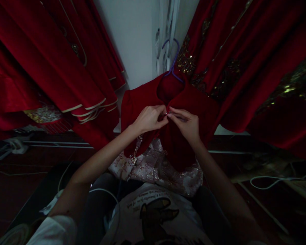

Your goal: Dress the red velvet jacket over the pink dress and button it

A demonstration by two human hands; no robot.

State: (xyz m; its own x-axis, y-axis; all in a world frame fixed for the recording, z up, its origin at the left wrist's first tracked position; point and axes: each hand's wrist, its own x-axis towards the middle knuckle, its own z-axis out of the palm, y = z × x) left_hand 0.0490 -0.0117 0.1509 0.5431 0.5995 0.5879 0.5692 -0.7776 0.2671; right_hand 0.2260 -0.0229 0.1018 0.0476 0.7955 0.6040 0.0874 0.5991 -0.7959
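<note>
A red velvet garment hangs in front of me on a purple hanger. My left hand and my right hand meet at its front opening just below the collar. Both hands pinch the fabric edges together with closed fingers. What sits between the fingertips is too small to make out. A pale embroidered skirt part with a beaded string hangs below the red fabric, against my lap.
More red garments hang close on the left and on the right, some with gold embroidery. A white wall lies behind. White cables run over the dark floor at the right.
</note>
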